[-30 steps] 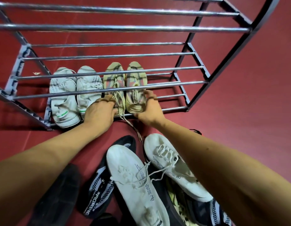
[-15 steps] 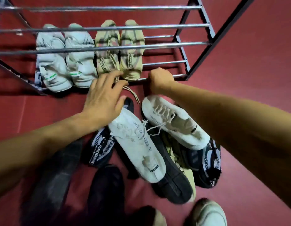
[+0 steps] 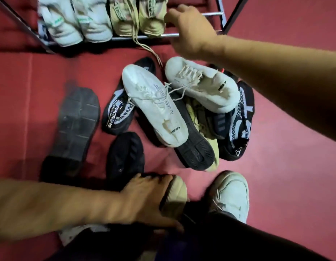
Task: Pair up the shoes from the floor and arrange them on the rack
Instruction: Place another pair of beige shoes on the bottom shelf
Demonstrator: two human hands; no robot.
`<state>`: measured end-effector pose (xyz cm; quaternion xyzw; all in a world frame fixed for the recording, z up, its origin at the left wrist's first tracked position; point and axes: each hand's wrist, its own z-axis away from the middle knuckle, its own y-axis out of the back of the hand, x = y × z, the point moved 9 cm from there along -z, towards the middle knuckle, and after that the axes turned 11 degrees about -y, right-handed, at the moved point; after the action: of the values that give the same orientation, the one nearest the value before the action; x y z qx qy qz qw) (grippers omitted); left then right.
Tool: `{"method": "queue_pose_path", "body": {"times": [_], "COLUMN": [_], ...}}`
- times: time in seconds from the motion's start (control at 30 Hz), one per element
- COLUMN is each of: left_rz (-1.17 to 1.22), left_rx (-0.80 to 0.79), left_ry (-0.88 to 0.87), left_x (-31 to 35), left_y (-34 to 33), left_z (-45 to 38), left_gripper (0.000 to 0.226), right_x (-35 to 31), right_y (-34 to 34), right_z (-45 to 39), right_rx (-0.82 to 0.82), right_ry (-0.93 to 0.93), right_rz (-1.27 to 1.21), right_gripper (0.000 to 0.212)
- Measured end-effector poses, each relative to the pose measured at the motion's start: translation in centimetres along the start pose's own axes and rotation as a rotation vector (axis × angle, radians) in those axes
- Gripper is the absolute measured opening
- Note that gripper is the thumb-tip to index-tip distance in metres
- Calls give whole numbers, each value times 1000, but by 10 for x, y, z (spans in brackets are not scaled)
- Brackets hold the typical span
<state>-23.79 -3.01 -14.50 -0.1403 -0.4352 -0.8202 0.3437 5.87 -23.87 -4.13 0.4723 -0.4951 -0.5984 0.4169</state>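
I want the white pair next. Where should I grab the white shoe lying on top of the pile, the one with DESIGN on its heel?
Take the white shoe at its heel end, grip across the collar from above. It lies upright atop a black sole, heel nearest you, loose laces trailing toward its partner.

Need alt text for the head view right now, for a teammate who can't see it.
Left hand grips a black shoe with a beige sole near the floor pile of loose shoes. Right hand is at the rack's front bar; two pale pairs sit on the rack.

Four shoes point(image 3: 99, 21) side by side on rack point(image 3: 169, 35); shoe pile point(image 3: 174, 110) on floor point(image 3: 276, 166) before it
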Motion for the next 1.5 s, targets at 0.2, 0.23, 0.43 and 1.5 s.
{"method": "queue_pose_path", "body": {"times": [0.2,0.23,0.43,1.5], "left_rz": [365,469,865,564], "left_rx": [45,100,768,602], "left_ry": [340,400,148,544], "left_x": [-10,-20,-63,-168], "left_y": [-13,-7,138,159], "left_z": [-7,-2,43,13], "left_gripper": [80,64,54,92], "right_x": [-17,-18,22,4], "right_y": [7,9,-1,-74], "right_z": [27,32,60,141], "right_rx": [-15,-21,-229,-765], "right_ry": [79,107,31,44], "right_rz": [-111,-132,-200,501], "right_gripper": [48,46,12,53]}}
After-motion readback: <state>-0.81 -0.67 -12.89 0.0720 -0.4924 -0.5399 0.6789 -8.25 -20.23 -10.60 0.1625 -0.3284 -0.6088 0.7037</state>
